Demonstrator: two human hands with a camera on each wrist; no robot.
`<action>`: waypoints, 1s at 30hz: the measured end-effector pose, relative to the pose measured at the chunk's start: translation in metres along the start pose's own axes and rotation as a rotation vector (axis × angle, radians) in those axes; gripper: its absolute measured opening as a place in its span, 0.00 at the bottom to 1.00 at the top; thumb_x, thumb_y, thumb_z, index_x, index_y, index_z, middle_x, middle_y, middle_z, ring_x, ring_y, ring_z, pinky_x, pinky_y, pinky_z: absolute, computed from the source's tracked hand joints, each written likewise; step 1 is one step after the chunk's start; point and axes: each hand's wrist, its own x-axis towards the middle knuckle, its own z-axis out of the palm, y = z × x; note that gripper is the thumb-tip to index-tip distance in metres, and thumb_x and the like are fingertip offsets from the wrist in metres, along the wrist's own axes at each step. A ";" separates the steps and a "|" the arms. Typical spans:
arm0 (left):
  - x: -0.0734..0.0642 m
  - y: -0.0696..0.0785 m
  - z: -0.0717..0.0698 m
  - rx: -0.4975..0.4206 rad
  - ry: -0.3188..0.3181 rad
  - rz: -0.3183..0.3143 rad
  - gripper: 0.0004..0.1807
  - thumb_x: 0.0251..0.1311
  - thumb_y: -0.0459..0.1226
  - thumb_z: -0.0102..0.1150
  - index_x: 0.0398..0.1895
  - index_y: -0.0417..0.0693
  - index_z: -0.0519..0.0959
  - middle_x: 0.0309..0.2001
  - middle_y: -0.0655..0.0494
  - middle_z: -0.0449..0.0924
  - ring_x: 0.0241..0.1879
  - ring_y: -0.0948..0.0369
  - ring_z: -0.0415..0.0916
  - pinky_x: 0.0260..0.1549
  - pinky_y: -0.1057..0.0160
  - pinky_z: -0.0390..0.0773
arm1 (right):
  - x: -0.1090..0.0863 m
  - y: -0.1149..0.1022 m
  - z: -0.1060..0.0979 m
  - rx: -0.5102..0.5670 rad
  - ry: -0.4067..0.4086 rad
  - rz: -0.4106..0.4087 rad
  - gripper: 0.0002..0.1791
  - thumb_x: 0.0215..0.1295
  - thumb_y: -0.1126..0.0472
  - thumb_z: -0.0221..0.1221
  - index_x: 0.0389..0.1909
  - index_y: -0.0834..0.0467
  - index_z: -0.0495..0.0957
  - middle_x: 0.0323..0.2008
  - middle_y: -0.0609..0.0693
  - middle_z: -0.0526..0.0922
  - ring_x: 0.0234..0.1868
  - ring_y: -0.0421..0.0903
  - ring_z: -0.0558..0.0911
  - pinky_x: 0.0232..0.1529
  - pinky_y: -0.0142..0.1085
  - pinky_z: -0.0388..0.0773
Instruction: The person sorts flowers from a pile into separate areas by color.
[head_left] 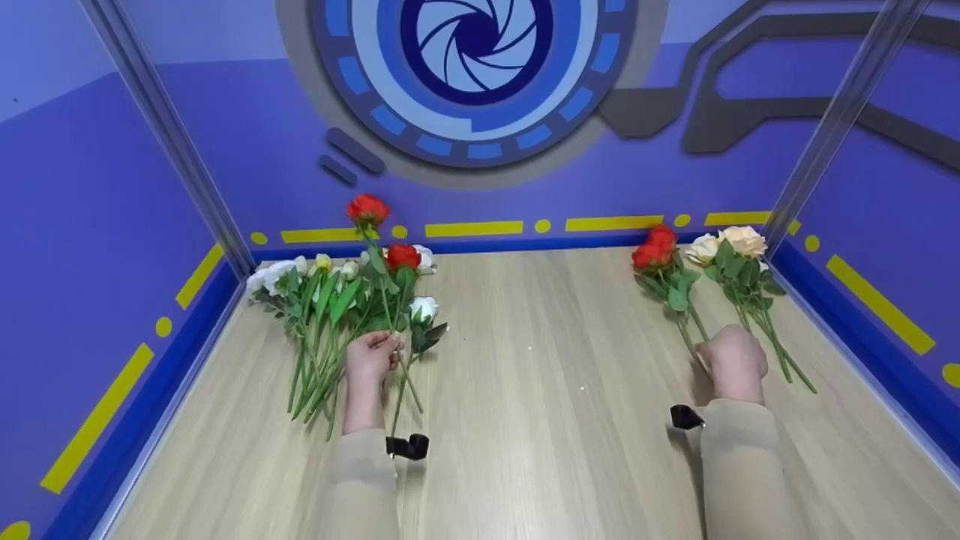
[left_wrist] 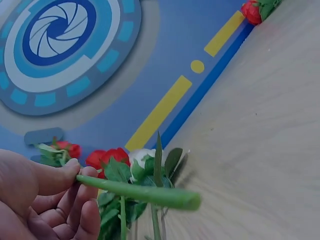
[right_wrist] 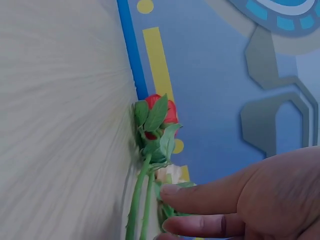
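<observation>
My left hand point(head_left: 369, 358) pinches the green stem point(left_wrist: 140, 193) of a red rose point(head_left: 367, 210) between thumb and fingertips. That rose stands raised above a pile of flowers at the left, its bloom against the back wall. In the pile, another red rose point(head_left: 403, 257) and a white rose point(head_left: 424, 308) lie close to the hand. On the right side, my right hand point(head_left: 733, 364) is beside the stems of red roses point(head_left: 655, 249) lying on the table. In the right wrist view its thumb and fingers point(right_wrist: 205, 200) are apart and hold nothing, with the stems point(right_wrist: 137, 200) just beyond the fingertips.
White flowers point(head_left: 274, 279) and green-leaved buds point(head_left: 323, 262) fill the left pile. Cream roses point(head_left: 742, 241) lie at the right, near the side wall. A wooden table point(head_left: 525, 405) sits between blue-purple panels point(head_left: 885, 247) at the back and both sides.
</observation>
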 end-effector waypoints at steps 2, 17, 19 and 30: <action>-0.002 0.005 0.003 -0.034 -0.004 0.015 0.14 0.71 0.28 0.57 0.53 0.23 0.77 0.29 0.51 0.85 0.21 0.66 0.76 0.19 0.72 0.75 | -0.002 -0.007 -0.001 -0.001 0.009 -0.024 0.28 0.71 0.50 0.54 0.51 0.76 0.77 0.55 0.79 0.77 0.48 0.71 0.81 0.43 0.63 0.82; -0.029 0.028 0.037 -0.156 -0.137 0.099 0.08 0.67 0.26 0.62 0.45 0.27 0.79 0.27 0.51 0.86 0.22 0.63 0.81 0.19 0.69 0.82 | -0.037 -0.085 0.038 0.167 0.159 -0.459 0.15 0.72 0.56 0.60 0.43 0.66 0.84 0.37 0.63 0.88 0.36 0.55 0.85 0.37 0.47 0.80; -0.032 0.028 0.043 -0.140 -0.161 0.111 0.08 0.67 0.26 0.62 0.45 0.27 0.79 0.27 0.51 0.86 0.22 0.64 0.82 0.20 0.70 0.82 | -0.044 -0.098 0.049 0.237 0.129 -0.525 0.12 0.71 0.60 0.61 0.41 0.67 0.85 0.34 0.61 0.88 0.32 0.51 0.85 0.34 0.42 0.81; -0.054 0.025 0.081 -0.096 -0.298 0.187 0.08 0.67 0.28 0.63 0.45 0.30 0.81 0.30 0.51 0.88 0.24 0.63 0.84 0.25 0.67 0.86 | -0.102 -0.152 0.117 0.543 -0.331 -0.796 0.15 0.73 0.59 0.62 0.48 0.69 0.85 0.38 0.61 0.91 0.33 0.47 0.90 0.35 0.30 0.83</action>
